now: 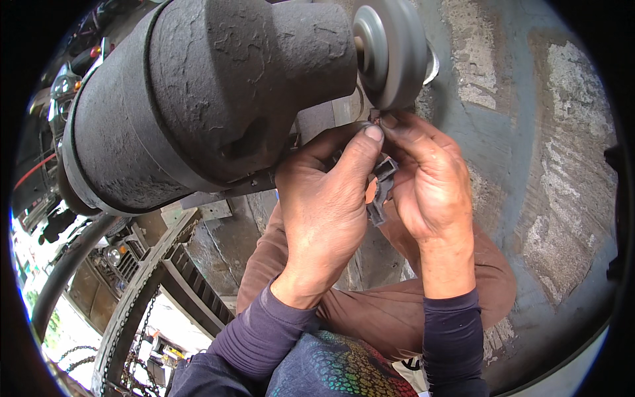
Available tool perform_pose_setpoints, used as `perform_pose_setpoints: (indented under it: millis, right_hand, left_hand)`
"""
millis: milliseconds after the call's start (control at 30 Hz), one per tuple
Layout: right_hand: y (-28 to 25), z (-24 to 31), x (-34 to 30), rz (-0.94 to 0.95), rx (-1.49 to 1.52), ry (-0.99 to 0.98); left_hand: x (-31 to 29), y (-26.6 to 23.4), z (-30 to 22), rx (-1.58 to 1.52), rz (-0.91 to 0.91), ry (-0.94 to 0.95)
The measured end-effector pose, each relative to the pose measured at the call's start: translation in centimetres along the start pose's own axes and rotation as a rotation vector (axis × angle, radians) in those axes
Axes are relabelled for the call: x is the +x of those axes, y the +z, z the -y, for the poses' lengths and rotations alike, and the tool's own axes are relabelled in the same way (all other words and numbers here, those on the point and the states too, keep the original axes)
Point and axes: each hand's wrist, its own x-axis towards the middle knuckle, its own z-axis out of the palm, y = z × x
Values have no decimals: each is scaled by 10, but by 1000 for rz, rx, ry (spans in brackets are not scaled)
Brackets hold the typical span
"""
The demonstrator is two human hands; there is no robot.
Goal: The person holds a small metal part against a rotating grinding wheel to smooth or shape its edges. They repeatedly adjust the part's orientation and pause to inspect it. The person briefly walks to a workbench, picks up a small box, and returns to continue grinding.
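Note:
Both my hands meet just under the grey grinding wheel [400, 56] of a bench grinder [192, 86]. My left hand [324, 205] is closed, its thumb and forefinger pinching a small dark part [383, 188]. From the other side, my right hand [433, 188] grips it too, with bent fingers. Black, angular, bracket-like pieces of the part hang between the palms. Its upper tip, brownish and small, shows between the fingertips close below the wheel's rim; whether it touches the wheel I cannot tell. Fingers hide much of the part. The wheel's face looks smoothly blurred.
The grinder's large, rough black body fills the upper left, close by my left hand. My bent legs in brown trousers [390, 311] lie beneath my hands. A worn blue-grey floor [489, 152] spreads to the right. Chains [149, 317] and a metal frame [126, 324] stand lower left.

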Motion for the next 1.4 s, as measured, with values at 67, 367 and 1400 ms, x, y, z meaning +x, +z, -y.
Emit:
perform_pose_setpoints:
  millis: [67,367,1400]
  right_hand:
    - [1,0,0,-7,9,3]
    - [1,1,-1,-11,-11,10]
    - [-3,0,-3,-12,4,-6]
  left_hand:
    - [0,-1,0,-9,3,-13]
    - [0,3,1,-36,4,34]
    - [0,1,-2,-25,43,12]
